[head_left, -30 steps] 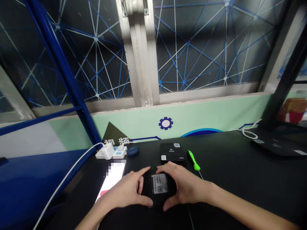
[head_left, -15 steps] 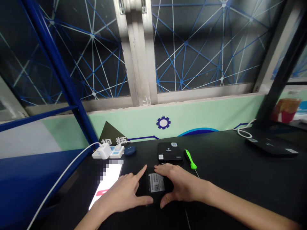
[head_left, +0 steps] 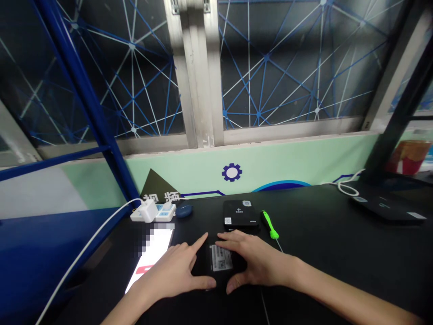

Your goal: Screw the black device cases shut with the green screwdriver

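Note:
A small black box with a white label (head_left: 219, 259) lies flat on the black table (head_left: 321, 243). My left hand (head_left: 177, 271) grips its left side, thumb at the near edge and forefinger stretched along the far corner. My right hand (head_left: 252, 264) clasps its right side, thumb at the near edge and fingers over the top. A second black box (head_left: 240, 213) lies just beyond it. A green-handled screwdriver (head_left: 270, 225) rests to the right of that box.
A lit phone (head_left: 150, 257) lies left of my hands. Behind it sit a white power strip with a charger (head_left: 152, 212) and a small dark blue object (head_left: 184, 210). A white cable (head_left: 348, 187) and a flat black device (head_left: 385, 205) lie at the far right.
Both hands stay on the labelled box. My left forefinger has straightened out along its far corner, and the view has shifted slightly.

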A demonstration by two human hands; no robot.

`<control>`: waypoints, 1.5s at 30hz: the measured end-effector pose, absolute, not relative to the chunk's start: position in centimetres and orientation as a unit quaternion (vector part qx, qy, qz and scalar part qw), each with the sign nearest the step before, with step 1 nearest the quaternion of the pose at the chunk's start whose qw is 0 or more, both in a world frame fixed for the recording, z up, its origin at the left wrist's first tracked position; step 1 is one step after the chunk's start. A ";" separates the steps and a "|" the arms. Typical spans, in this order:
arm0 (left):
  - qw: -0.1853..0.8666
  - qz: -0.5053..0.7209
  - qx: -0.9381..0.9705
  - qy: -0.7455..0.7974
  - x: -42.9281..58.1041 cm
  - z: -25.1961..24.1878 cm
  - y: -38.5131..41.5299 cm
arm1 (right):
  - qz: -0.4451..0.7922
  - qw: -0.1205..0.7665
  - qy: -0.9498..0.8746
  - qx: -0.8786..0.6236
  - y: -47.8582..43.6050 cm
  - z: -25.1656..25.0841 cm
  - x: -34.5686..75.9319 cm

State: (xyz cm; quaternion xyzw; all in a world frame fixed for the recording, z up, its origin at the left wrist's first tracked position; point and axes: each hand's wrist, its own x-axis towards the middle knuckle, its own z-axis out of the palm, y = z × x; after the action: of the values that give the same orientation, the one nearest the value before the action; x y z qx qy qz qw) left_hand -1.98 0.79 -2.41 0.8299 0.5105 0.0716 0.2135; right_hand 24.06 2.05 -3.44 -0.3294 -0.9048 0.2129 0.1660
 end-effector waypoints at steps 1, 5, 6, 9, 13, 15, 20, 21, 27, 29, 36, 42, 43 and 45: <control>0.208 0.073 0.830 0.512 -2.0 -2.4 0.7 | 0.209 0.168 -0.905 -0.330 2.1 -3.3 24.1; 0.206 0.090 0.832 0.508 -1.8 -2.1 0.6 | 0.196 0.186 -0.912 -0.309 2.1 -2.7 24.3; 0.210 0.090 0.832 0.505 -1.9 -2.0 0.7 | 0.193 0.189 -0.914 -0.303 2.1 -2.6 24.3; 0.206 0.094 0.835 0.501 -1.9 -1.7 0.7 | 0.183 0.193 -0.915 -0.302 1.8 -2.2 24.5; 0.173 0.135 0.838 0.500 -2.0 -1.2 0.8 | 0.162 0.213 -0.913 -0.309 1.6 -1.8 24.4; 0.150 0.164 0.831 0.510 -1.9 -0.9 1.0 | 0.156 0.218 -0.914 -0.304 1.5 -1.7 24.3; 0.127 0.232 0.788 0.556 -1.8 -0.8 1.4 | 0.163 0.212 -0.927 -0.264 1.0 -2.0 23.8; 0.133 0.242 0.783 0.558 -1.8 -0.9 1.5 | 0.163 0.207 -0.930 -0.257 0.9 -2.0 23.8; 0.283 0.289 0.753 0.519 -1.9 -1.6 1.9 | 0.165 0.188 -0.934 -0.256 0.7 -2.1 23.6; 0.351 0.308 0.731 0.498 -1.8 -1.7 2.1 | 0.164 0.187 -0.934 -0.256 0.7 -2.3 23.6; 0.486 0.348 0.637 0.486 -0.8 -1.9 2.0 | 0.149 0.181 -0.938 -0.254 0.6 -2.6 23.6; 0.589 0.424 0.535 0.432 -0.4 -1.3 1.6 | 0.136 0.192 -0.938 -0.253 0.8 -2.5 23.5; 0.613 0.429 0.517 0.415 -0.5 -1.3 1.7 | 0.133 0.192 -0.939 -0.252 1.0 -2.6 23.5; 0.657 0.428 0.485 0.388 -0.6 -1.4 1.9 | 0.125 0.193 -0.939 -0.255 1.3 -2.6 23.5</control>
State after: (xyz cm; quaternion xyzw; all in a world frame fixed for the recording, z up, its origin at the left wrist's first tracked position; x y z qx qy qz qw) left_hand -0.63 1.92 -1.35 0.4849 0.3883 0.4277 0.6566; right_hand 23.51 1.26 -2.56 -0.2550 -0.9392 0.1245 0.1935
